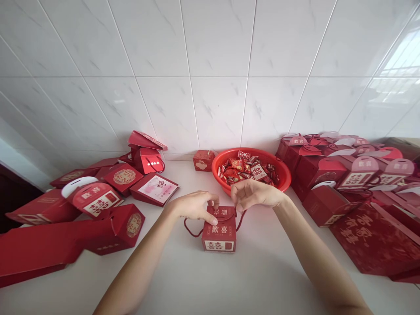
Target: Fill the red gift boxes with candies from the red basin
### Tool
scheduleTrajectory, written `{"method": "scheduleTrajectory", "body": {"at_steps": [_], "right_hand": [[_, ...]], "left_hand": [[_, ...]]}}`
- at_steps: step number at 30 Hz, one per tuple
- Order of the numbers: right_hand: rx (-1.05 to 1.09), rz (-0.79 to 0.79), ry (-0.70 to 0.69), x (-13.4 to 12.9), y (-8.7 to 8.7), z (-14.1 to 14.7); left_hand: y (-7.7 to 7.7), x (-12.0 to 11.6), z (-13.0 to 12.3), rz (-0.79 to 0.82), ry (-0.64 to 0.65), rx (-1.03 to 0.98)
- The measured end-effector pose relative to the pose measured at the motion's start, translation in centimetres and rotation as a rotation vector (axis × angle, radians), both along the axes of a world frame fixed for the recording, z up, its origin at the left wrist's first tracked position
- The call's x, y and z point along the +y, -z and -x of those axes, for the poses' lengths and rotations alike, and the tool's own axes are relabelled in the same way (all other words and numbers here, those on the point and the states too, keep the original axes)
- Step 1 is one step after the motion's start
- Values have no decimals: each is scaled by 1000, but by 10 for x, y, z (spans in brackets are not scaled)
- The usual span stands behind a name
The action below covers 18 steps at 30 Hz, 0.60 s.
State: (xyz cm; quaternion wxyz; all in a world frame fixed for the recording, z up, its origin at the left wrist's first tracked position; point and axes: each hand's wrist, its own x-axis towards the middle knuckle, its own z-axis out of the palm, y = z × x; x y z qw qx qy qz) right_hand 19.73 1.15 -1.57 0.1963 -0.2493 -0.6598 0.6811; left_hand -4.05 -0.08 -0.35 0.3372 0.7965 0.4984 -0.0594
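A small red candy box (219, 234) with white and gold Chinese lettering stands in front of me, its top flaps folded together. My left hand (198, 208) is bent around its upper left side, thumb pressed on the top flap and fingers curled behind. At the far right corner of the top, the curled fingertips of my right hand (256, 195) meet the box; their exact grip is partly hidden. A dark red cord handle (193, 232) loops out on the left, and its other side comes out below my right fingers.
Behind the box sits a red plastic basin (285, 181) of wrapped candies (259, 172). A small red box (203, 160) stands by the tiled wall. Many red boxes (357, 170) crowd the right, with a large red bag (374, 240); more boxes (123, 180) lie at left.
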Motion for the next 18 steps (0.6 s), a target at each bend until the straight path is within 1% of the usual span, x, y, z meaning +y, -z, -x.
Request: {"method": "scheduleTrajectory", "body": {"at_steps": [3,6,8,11,14,16,18], "right_hand": [[146,64,123,-6,-7,2],[204,113,208,-13,-11,4],[199,123,230,-16,-12,6],[162,55,212,-19,-12,9],[112,-23,179,-23,-12,12],[90,-48,161,-27,-13,14],[84,-68,167,-30,-13,15]], "left_hand": [[-4,-4,-3,-136,-8,27],[-4,-8,-4,-213,-48,7],[-2,-10,-5,-230,-84,-23],[-2,-16,-5,-246,-139,-76],[-8,-21,-6,-177,-157,-203],[-14,-23,-6,-83,-142,-335],[-19,-24,-5,-30,-159,-476]]}}
